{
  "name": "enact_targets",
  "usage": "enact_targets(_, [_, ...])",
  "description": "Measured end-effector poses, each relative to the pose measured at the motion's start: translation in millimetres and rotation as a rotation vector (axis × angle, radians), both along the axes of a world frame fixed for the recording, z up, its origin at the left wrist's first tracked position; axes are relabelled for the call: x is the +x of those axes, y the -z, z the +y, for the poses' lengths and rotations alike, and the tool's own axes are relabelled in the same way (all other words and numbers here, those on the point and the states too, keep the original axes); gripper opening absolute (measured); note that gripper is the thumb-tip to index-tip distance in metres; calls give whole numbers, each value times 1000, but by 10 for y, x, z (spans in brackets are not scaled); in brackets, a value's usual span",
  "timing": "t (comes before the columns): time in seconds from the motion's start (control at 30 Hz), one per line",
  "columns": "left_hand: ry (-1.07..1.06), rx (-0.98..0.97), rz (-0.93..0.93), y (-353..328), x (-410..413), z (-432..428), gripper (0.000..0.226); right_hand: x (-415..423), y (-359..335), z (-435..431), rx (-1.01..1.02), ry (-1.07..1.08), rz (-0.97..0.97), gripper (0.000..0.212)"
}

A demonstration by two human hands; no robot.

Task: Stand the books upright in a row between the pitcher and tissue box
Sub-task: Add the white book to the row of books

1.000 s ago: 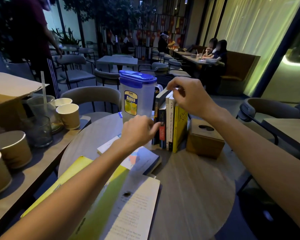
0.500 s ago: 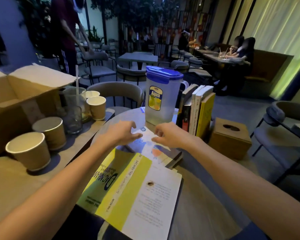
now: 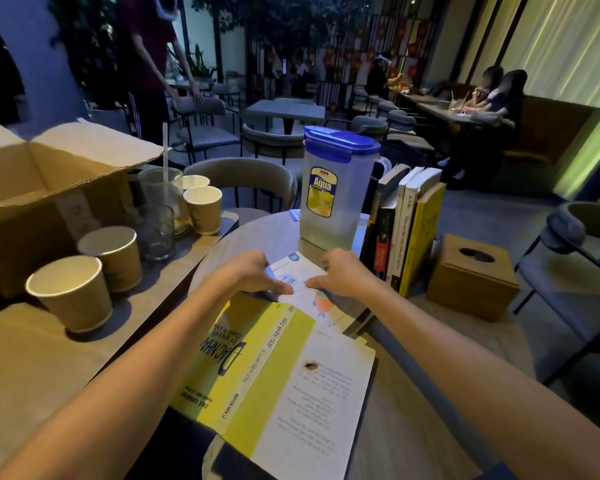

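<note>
A clear pitcher [image 3: 333, 188] with a blue lid stands at the far side of the round table [image 3: 430, 393]. Right of it, several books [image 3: 406, 230] stand upright in a row, the outermost one yellow. A wooden tissue box [image 3: 471, 275] sits further right, a gap apart from them. A white book with a drawing [image 3: 312, 292] lies flat in front of the pitcher. My left hand [image 3: 253, 271] and my right hand [image 3: 340, 271] rest on it, fingers spread over its cover. A yellow-and-white book [image 3: 278, 375] lies open-faced nearer to me.
On the left table stand several paper cups [image 3: 73, 292], two glasses [image 3: 160, 202] with a straw and an open cardboard box [image 3: 42, 188]. Chairs ring the round table. A person stands at back left; others sit at the back right.
Both hands left the upright row and came down onto the flat white book. The view has tilted down and shifted left.
</note>
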State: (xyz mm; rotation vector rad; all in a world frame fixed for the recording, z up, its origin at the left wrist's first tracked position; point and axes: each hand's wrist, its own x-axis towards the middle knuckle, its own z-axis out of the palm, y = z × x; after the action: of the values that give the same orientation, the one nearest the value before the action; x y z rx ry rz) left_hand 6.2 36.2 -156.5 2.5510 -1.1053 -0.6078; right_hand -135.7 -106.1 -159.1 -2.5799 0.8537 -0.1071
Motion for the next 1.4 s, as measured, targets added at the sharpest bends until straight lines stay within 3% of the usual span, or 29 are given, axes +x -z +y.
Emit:
enact_targets(0.17, [-108,-39,179,-43,4,35,38,1,-18,-8,69,25,3,37])
enact_targets(0.27, [-132,-117,263,-57,51,77,37,-22,-97,23,72,16,-21,35])
enact_targets(0.43, [-146,-423,448,-174,38,95,35,-79,-328,80,28,-49,-73,19])
enact_targets(0.47, [-130,-491,459,-225,18,91,34,-95,-390,84,34,-59,-111,27])
enact_targets(0.57, [-45,-649,430,-441,-94,75,21,-141,-590,82,62,-88,-287,58])
enact_targets(0.67, [33,-756,343,-685,-244,46,12,-208,-828,91,-36,-149,-432,74])
enact_targets(0.77, [82,-812,274,-842,-360,5,17,-320,-1001,85,-249,-206,-396,59])
enact_targets(0.93, [128,-719,241,-862,-439,3,27,-562,-1037,16,-330,-248,-371,31])
enact_targets(1.1, [186,-775,338,-831,-504,75,27,-786,-1058,-89,-337,-257,-436,24])
enact_targets(1.4, [348,-1004,279,-1206,-1112,-296,30,-1270,-1617,-411,-331,-160,-503,23])
